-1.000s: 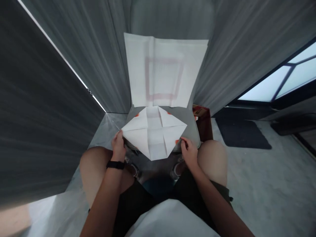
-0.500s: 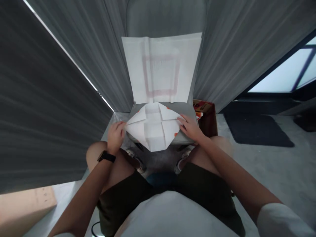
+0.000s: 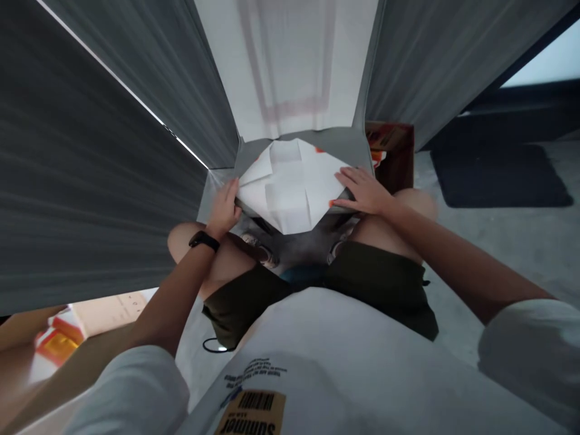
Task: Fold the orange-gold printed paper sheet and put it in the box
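A white paper (image 3: pixel 290 184) with crease lines and orange showing at its edges lies folded on a grey padded seat (image 3: pixel 348 145) in front of me. My left hand (image 3: pixel 223 210), with a black wristband (image 3: pixel 203 240), grips the paper's left edge. My right hand (image 3: pixel 362 190) holds the lower right edge, fingers spread on top. A large white sheet (image 3: pixel 290 60) with a faint pinkish square outline lies beyond the seat. Its top is cut off by the frame.
Grey curtains (image 3: pixel 90 181) hang along the left and right. A red-brown cardboard box (image 3: pixel 390 148) stands behind the seat on the right. A dark mat (image 3: pixel 498 175) lies on the pale floor. My knees and dark shorts (image 3: pixel 376 284) are below the paper.
My view has tilted down, so the scene sits higher in the frame. The paper's side corners are drawn inward, and my right hand has moved further along its lower right edge.
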`<state>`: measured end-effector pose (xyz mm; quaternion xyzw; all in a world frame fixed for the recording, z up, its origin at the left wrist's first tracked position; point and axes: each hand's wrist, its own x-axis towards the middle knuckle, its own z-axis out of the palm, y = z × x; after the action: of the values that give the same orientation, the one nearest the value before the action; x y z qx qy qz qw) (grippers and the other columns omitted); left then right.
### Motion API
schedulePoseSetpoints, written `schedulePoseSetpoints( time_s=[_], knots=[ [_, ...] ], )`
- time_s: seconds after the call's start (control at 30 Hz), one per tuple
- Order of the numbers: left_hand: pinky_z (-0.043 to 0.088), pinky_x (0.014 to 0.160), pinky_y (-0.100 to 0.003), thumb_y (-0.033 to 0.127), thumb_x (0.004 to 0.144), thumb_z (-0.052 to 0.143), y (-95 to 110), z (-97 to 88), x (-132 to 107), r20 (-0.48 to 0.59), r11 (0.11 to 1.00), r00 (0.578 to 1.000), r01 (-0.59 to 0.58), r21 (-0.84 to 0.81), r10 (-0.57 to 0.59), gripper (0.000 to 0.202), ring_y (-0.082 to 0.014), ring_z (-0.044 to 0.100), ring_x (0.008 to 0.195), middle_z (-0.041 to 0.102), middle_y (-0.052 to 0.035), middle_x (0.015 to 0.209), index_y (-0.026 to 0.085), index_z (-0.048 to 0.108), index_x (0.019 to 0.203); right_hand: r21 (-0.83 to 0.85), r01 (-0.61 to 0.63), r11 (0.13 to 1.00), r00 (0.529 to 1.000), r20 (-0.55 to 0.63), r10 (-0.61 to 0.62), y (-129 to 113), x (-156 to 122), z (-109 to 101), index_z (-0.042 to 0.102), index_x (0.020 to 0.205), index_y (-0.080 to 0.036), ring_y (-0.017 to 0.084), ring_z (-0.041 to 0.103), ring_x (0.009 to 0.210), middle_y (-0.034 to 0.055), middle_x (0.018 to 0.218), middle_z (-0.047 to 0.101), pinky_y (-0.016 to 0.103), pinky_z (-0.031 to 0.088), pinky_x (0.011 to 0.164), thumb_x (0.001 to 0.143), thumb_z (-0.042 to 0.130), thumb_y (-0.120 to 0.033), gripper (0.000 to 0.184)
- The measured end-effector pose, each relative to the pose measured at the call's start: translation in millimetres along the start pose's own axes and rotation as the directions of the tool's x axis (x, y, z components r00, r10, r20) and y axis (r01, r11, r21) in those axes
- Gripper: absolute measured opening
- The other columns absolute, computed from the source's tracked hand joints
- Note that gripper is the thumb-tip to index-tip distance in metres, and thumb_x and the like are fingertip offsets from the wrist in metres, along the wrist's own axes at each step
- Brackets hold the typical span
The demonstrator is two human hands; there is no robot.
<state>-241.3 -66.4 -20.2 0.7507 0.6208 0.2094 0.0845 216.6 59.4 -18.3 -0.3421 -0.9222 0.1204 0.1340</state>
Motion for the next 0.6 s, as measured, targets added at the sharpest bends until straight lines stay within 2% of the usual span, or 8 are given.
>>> schedulePoseSetpoints(
  time_s=[0.1,0.17,0.23,0.33,0.47,0.53,0.6],
  knots=[
    [0.023,0.129,-0.059,0.018,0.083,0.056,5,1.7,-2,0.070,0.999,0.997,-0.045,-0.005,0.045,0.088,-0.0381,0.025,0.160,0.024,-0.0219,0.173,0.005,0.024,0.164,0.016,0.000,1.000,0.999,0.053,-0.001,-5,-20,-6,0.041,0.159,-0.006,0.041,0.033,0.154,0.0223,0.167,0.039,0.063,0.016,0.129,0.092,0.054,-0.081,0.100],
    [0.020,0.129,-0.061,0.021,0.085,0.057,10,3.4,-4,0.087,0.998,0.994,-0.069,0.004,0.068,0.088,-0.0399,0.021,0.160,0.020,-0.0232,0.174,0.002,0.022,0.164,0.027,-0.026,0.999,0.997,0.074,0.023,-9,-32,-9,0.041,0.159,-0.007,0.040,0.032,0.154,0.0215,0.167,0.039,0.064,0.016,0.129,0.095,0.056,-0.075,0.094],
    [0.017,0.129,-0.061,0.022,0.087,0.058,14,5.4,-8,0.087,0.997,0.994,-0.071,0.023,0.069,0.089,-0.0400,0.017,0.161,0.016,-0.0217,0.176,0.004,0.020,0.165,0.030,-0.064,0.998,0.995,0.077,0.061,-11,-42,-10,0.042,0.159,-0.009,0.040,0.034,0.154,0.0195,0.166,0.042,0.065,0.016,0.129,0.099,0.055,-0.067,0.084],
    [0.013,0.130,-0.060,0.023,0.085,0.061,16,9.3,-11,0.080,0.997,0.995,-0.058,0.057,0.053,0.091,-0.0402,0.010,0.163,0.006,-0.0169,0.178,0.011,0.023,0.167,0.010,-0.086,0.996,0.994,0.069,0.085,-13,-53,-9,0.045,0.158,-0.012,0.038,0.037,0.152,0.0174,0.164,0.045,0.065,0.018,0.128,0.103,0.051,-0.060,0.074],
    [0.011,0.128,-0.065,0.024,0.081,0.064,14,14.2,-9,0.064,0.996,0.997,-0.040,0.083,0.035,0.093,-0.0450,-0.003,0.163,-0.009,-0.0148,0.178,0.015,0.027,0.167,-0.025,-0.061,0.998,0.996,0.066,0.062,-13,-56,-6,0.044,0.159,-0.015,0.036,0.032,0.156,0.0157,0.169,0.038,0.062,0.022,0.129,0.104,0.046,-0.061,0.071],
    [0.009,0.127,-0.067,0.026,0.081,0.065,11,14.6,-5,0.077,0.994,0.996,-0.054,0.093,0.047,0.095,-0.0462,-0.003,0.162,-0.009,-0.0160,0.178,0.015,0.026,0.167,-0.034,-0.048,0.998,0.995,0.086,0.051,-13,-52,-4,0.042,0.160,-0.016,0.035,0.028,0.159,0.0144,0.171,0.034,0.060,0.023,0.129,0.104,0.045,-0.062,0.073],
    [0.007,0.126,-0.069,0.028,0.082,0.065,9,13.3,-1,0.113,0.990,0.990,-0.093,0.102,0.081,0.097,-0.0474,0.001,0.162,-0.003,-0.0186,0.178,0.013,0.024,0.168,-0.040,-0.041,0.998,0.994,0.098,0.045,-13,-48,-3,0.041,0.161,-0.015,0.034,0.028,0.159,0.0148,0.171,0.035,0.059,0.025,0.129,0.104,0.046,-0.061,0.073]
  ],
)
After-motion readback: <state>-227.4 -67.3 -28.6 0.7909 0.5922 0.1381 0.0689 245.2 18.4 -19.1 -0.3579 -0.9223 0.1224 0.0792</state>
